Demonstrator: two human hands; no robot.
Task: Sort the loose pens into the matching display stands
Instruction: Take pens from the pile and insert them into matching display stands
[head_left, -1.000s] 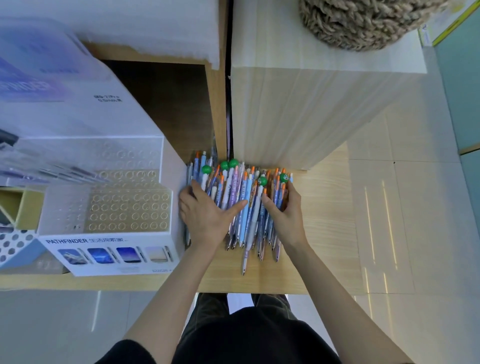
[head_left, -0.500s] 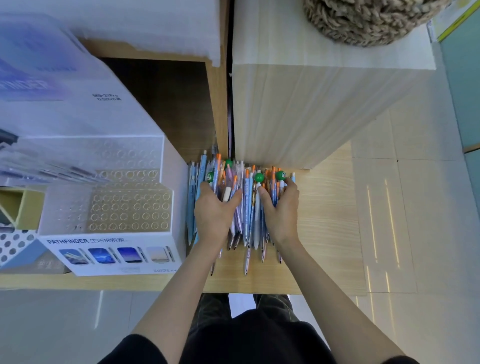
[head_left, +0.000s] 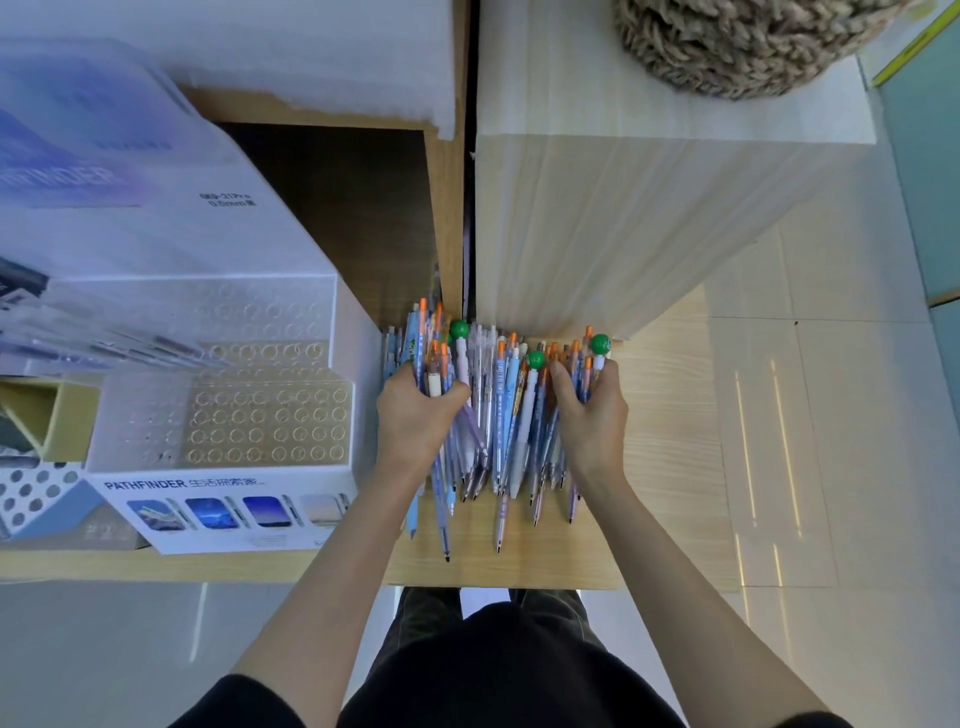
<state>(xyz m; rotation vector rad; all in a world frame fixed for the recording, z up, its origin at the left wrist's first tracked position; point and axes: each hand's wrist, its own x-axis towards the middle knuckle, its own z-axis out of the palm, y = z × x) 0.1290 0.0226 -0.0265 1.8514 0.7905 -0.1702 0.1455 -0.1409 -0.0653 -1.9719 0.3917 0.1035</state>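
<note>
**Desk:** What's closest to you?

**Operator:** I've got the front edge of a light wooden surface (head_left: 670, 467). A few pen tips poke toward the person there, ahead of the rest of the heap.

**Desk:** And the hands?

**Operator:** The left hand (head_left: 415, 421) has its fingers and thumb curled round a bunch at the left edge of the heap of pens (head_left: 504, 415). The right hand (head_left: 592, 421) is curled into the right edge, gripping another bunch there.

**Desk:** Where does the heap lie?

**Operator:** I see it flat on the surface between the two hands, tips toward the person and caps away. The barrels are mostly blue and pale with orange ends. Three carry a green ball top (head_left: 600, 344).

**Desk:** Any stands?

**Operator:** I make out a clear tiered display stand (head_left: 234, 415) just left of the left hand. It has rows of round holes, and PATHFINDER is printed on its white front. Some grey pens sit in its upper left part, but they're blurred.

**Desk:** Farther back?

**Operator:** The far ends of the pens reach a pale wooden cabinet (head_left: 649, 218). A woven basket (head_left: 737, 47) stands on top of it.
</note>
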